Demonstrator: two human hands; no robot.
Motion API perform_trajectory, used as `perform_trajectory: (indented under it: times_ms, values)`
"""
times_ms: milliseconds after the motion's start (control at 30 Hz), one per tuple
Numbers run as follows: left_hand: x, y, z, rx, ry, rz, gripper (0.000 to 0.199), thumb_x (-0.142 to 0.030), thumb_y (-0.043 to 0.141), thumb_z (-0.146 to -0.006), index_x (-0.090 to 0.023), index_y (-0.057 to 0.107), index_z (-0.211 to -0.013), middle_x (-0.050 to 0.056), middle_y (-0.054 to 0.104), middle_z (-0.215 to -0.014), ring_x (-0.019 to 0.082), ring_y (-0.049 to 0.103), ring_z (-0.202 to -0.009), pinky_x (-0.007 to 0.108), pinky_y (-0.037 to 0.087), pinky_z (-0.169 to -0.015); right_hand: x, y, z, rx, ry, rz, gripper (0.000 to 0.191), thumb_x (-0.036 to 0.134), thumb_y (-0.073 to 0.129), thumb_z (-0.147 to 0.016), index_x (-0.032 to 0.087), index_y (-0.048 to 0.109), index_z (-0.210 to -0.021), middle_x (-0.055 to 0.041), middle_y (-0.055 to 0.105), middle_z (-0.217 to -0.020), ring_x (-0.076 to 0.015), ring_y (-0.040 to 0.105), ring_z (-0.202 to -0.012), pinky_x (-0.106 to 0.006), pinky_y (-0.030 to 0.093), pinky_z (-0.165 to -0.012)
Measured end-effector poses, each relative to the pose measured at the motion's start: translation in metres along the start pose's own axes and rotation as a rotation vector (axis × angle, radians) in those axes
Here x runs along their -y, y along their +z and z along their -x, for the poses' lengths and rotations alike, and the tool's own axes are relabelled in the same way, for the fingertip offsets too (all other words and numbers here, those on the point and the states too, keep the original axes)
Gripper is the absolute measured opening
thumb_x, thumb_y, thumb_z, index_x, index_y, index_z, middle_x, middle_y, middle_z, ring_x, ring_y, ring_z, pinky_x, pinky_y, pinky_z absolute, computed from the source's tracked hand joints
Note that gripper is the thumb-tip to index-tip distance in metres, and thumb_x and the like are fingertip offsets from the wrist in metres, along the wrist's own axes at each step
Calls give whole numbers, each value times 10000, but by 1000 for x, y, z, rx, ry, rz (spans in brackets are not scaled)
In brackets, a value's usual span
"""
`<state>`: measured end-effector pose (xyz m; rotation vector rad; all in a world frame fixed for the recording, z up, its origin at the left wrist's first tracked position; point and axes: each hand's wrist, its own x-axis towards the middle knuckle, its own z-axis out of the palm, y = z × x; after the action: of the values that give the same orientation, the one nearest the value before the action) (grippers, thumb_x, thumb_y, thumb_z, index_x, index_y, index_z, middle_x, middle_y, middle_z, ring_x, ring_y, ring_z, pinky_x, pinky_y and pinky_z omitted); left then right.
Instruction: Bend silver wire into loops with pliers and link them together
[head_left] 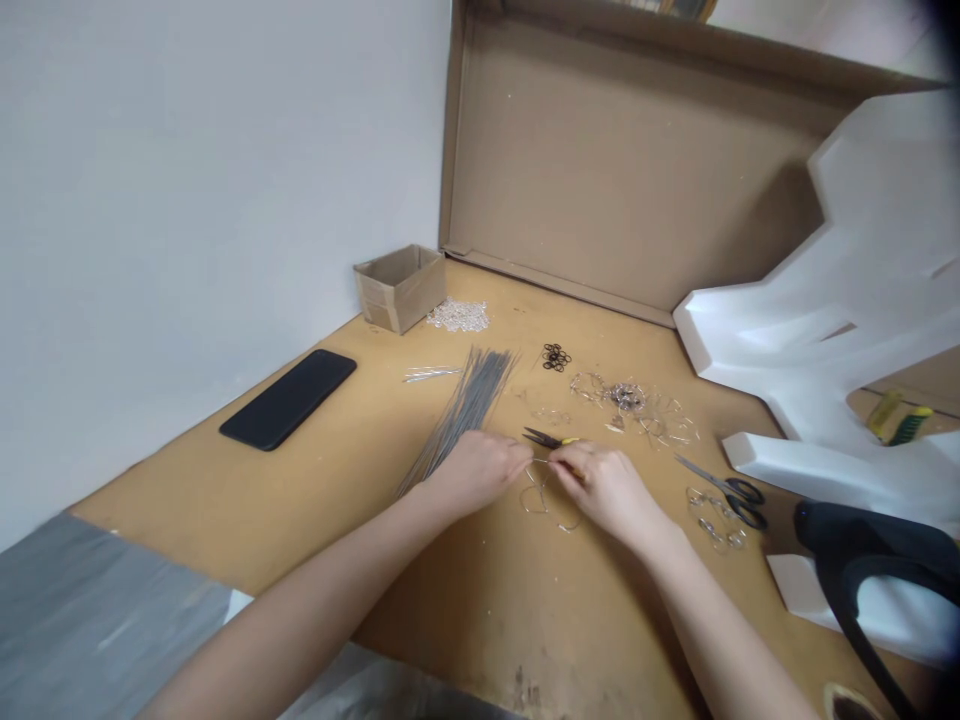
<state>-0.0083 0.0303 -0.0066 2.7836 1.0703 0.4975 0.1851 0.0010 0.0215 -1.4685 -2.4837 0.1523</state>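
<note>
Over the middle of the table, my left hand (491, 468) and my right hand (604, 488) face each other, fingertips pinched on a thin metal wire (541, 461). Thin wire loops (541, 499) show just below the fingertips. Pliers (543, 438) with dark jaws and a yellow grip stick out behind my right hand; their handles are hidden, and whether that hand also holds them I cannot tell. Under and beyond my left hand lies a bundle of straight grey wires (472, 395).
A small cardboard box (401, 295) stands by a pile of small clear pieces (459, 315). Black rings (556, 357) and tangled wire pieces (626, 398) lie farther back. Scissors (724, 488) are at right, a black phone (289, 400) left. White foam (750, 330) and cardboard (600, 170) border the table.
</note>
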Motion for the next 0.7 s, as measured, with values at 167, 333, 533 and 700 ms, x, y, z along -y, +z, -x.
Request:
perform_trajectory:
  times_ms: [167, 333, 533, 700]
  values:
    - [-5, 3, 0, 19, 24, -36, 313, -273, 349, -904, -150, 575, -725, 56, 604, -634, 145, 544, -573, 235, 303, -527, 11, 4, 0, 42, -50, 164, 266, 242, 397, -902, 195, 644, -813, -45, 627, -632, -158, 563, -604, -253, 310, -558]
    - [1, 3, -1, 14, -82, -5, 336, -293, 310, -921, -156, 586, -786, 55, 617, -642, 132, 556, -565, 223, 316, -532, 10, 5, -1, -14, 1, 208, 277, 233, 368, -905, 182, 615, -791, -44, 607, -600, -149, 539, -545, -252, 270, -527]
    - [-2, 2, -4, 1, -261, 32, 363, -322, 257, -935, -167, 585, -928, 59, 648, -665, 145, 588, -572, 225, 323, -539, 5, 12, 0, -131, 164, 159, 232, 260, 373, -895, 189, 594, -877, -24, 619, -579, -153, 553, -499, -240, 287, -505]
    - [-9, 1, -3, 5, -296, 4, 343, -303, 270, -929, -165, 583, -943, 62, 656, -674, 141, 590, -571, 218, 320, -535, 8, 22, -1, -204, 221, 161, 236, 251, 368, -895, 177, 590, -872, -28, 626, -568, -152, 566, -490, -239, 292, -502]
